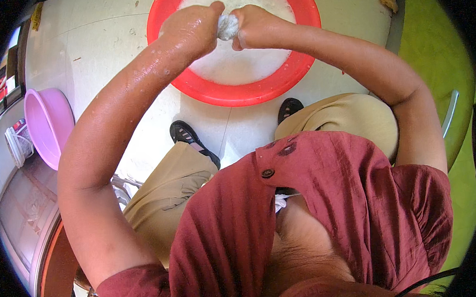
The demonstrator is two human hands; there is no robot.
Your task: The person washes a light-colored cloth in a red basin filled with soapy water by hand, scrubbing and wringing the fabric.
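Observation:
A red plastic basin (pixel 235 96) stands on the floor at the top of the view, holding cloudy, sudsy water (pixel 242 66). Above the water, both fists grip a twisted, pale wet cloth (pixel 228 27); only a short stretch of it shows between them. My left hand (pixel 195 29) closes round the cloth's left end, its skin wet with a few suds up the forearm. Closed round the right end is my right hand (pixel 256 27). The parts of the cloth inside the fists are hidden.
A pink plastic basin (pixel 49 125) leans at the left, beside a white lidded bucket (pixel 19 144). My sandalled feet (pixel 194 140) rest on the pale tiled floor (pixel 110 42) just below the red basin. A green surface (pixel 429 52) with a metal handle (pixel 450 113) lies at the right.

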